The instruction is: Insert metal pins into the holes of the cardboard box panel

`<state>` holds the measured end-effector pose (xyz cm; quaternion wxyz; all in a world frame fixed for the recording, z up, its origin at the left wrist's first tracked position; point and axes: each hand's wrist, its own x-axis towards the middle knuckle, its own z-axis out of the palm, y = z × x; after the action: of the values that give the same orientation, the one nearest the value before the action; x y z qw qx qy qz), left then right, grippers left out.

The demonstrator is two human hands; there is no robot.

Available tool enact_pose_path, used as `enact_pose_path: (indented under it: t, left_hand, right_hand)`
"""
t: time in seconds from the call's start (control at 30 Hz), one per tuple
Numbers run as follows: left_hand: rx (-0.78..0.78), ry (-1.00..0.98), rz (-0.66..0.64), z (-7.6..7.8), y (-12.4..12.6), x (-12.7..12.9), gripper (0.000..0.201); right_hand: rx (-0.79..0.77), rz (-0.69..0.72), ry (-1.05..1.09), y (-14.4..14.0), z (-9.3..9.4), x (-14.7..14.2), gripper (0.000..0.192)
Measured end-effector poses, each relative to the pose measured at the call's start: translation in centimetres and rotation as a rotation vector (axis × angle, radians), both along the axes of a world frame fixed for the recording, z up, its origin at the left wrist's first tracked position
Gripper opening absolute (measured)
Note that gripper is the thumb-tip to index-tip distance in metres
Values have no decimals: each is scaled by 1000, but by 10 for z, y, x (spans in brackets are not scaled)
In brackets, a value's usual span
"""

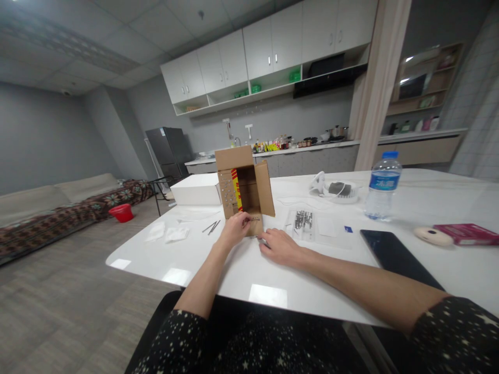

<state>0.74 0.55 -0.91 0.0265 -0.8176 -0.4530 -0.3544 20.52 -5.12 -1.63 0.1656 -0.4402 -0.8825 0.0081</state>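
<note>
The cardboard box (249,189) stood open-mouthed on the tabletop (156,259). The left hand (235,228) touched its lower flap (256,226); the right hand (279,246) was beside it. Whether their fingers gripped, I could not tell.

I've got grey walls (39,124) L & far side, paneled ceiling (156,26), white wall cabs (230,57) above a kitchen counter (288,165), dark fridge (166,148) to its L. Sofa (89,184) w/ patterned throw (97,208) along the L side, red tub (121,213) on grey-brown flr (78,301), pale curtain (384,78) on my R, bright light patches (268,295) reflected in my white bench (159,249).
</note>
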Motion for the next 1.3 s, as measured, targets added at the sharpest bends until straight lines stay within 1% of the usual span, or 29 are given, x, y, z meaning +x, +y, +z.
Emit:
enact_pose_path:
  t: [0.13,0.23,0.37,0.73,0.9,1.1,1.3]
  left_hand:
    - [-17,17,25,2,-1,0,16]
    - [-5,-7,26,4,-3,1,15]
    - [-5,-43,16,2,-2,4,13]
    - [-71,80,13,-1,-3,6,16]
    - [-78,112,35,-1,-4,8,17]
    - [-41,107,70,-1,-5,9,13]
    - [-58,93,85,1,-8,13,8]
  right_hand:
    - [-7,-1,-4,-1,1,0,31]
    - [-8,0,7,-1,1,0,31]
    - [-7,-5,4,-1,0,0,31]
    - [18,6,-6,1,-1,0,29]
    - [4,1,-8,0,0,0,27]
    - [11,3,-11,0,0,0,29]
    - [-1,2,-10,0,0,0,31]
